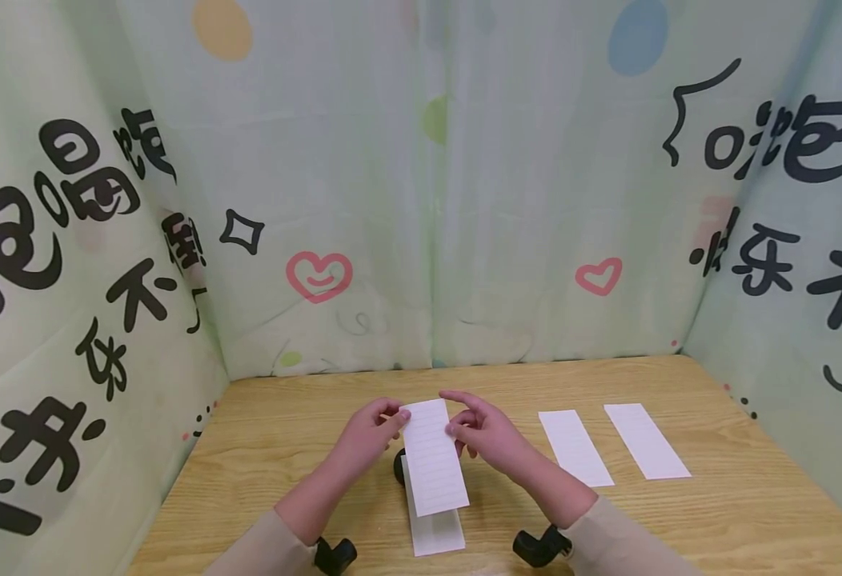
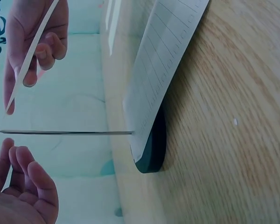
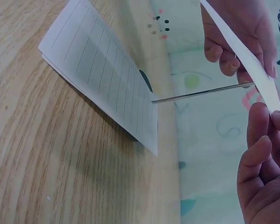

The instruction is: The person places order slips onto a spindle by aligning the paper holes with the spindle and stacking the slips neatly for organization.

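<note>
Both hands hold a lined white paper slip [image 1: 434, 460] in the air. My left hand [image 1: 372, 432] grips its upper left corner, thumb on the front. At the right edge, my right hand [image 1: 489, 436] pinches it between thumb and fingers, the index finger stretched out above the top edge. Below stands a bill spike, its thin metal rod [image 2: 70, 133] upright on a round black base [image 2: 155, 149]. Lined paper [image 3: 100, 70] sits low on the rod, over the base. The rod's top reaches close to the held slip and the left fingertips.
Two more lined slips, one nearer [image 1: 575, 448] and one farther right [image 1: 647, 440], lie on the wooden table [image 1: 306, 392]. A printed curtain [image 1: 464, 240] encloses the table at the back and sides. Black wrist cameras [image 1: 542, 547] sit at both cuffs.
</note>
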Demonstrator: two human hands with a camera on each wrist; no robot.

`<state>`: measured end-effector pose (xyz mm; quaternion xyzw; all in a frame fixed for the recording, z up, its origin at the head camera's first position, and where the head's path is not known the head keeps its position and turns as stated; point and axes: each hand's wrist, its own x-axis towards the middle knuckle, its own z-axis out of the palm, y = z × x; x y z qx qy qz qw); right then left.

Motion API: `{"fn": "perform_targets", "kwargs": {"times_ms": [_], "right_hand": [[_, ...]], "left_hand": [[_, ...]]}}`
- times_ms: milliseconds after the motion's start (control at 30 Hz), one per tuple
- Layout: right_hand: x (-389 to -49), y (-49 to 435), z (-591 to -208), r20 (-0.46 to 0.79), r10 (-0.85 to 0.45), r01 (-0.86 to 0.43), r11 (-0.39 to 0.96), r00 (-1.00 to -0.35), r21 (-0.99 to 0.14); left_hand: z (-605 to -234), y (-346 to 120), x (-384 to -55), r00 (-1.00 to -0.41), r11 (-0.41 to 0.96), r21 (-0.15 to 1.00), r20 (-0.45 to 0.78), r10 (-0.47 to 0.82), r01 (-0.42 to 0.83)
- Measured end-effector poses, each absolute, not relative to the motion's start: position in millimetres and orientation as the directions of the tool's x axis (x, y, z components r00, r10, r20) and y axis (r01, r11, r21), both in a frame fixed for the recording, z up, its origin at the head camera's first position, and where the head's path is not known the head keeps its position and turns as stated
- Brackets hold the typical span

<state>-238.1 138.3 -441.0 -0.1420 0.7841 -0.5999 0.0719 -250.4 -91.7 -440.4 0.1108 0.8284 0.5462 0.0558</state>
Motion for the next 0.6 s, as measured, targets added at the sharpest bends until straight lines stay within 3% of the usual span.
{"fn": "perform_targets", "kwargs": {"times_ms": [600], "right_hand": [[-238.2, 135.3, -443.1, 0.056, -0.298, -0.132, 0.241, -0.953, -0.961]], "left_hand": [[-435.7, -86.2, -252.3, -0.974, 0.393, 0.913, 0.023, 0.224, 0.112]]}}
